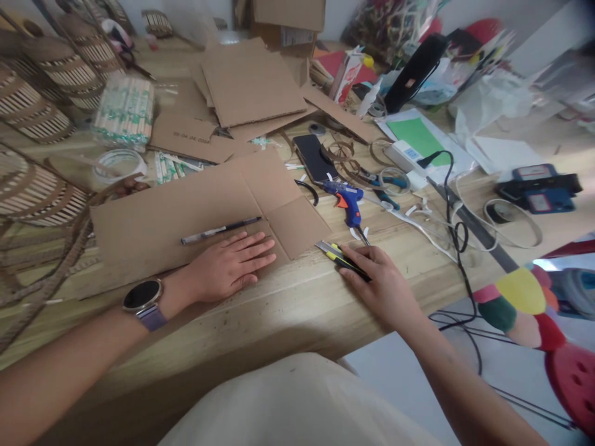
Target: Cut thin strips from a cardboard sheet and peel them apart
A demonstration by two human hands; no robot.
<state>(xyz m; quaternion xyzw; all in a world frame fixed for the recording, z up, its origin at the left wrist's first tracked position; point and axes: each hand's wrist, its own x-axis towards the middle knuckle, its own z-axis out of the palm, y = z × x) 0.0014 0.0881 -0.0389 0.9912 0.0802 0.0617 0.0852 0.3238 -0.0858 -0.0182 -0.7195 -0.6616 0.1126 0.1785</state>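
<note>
My left hand (235,263) lies flat with its fingers outstretched on the near edge of a flat cardboard sheet (139,238). Just beyond its fingers a capped pen (220,230) rests on the cardboard. To the right, my right hand (381,282) has its fingers and thumb around a yellow and black utility knife (335,253). The knife lies at table level, its metal blade end pointing left toward the cardboard's corner. Behind that hand sits a blue hot glue gun (346,199) with an orange trigger.
A black phone (313,158), cardboard rings (337,152) and blue-handled pliers (390,186) lie behind the glue gun. More cardboard (255,80) is stacked at the back. Woven bamboo pieces (37,186) stand at left. A black cable (458,235) hangs over the table's right front edge.
</note>
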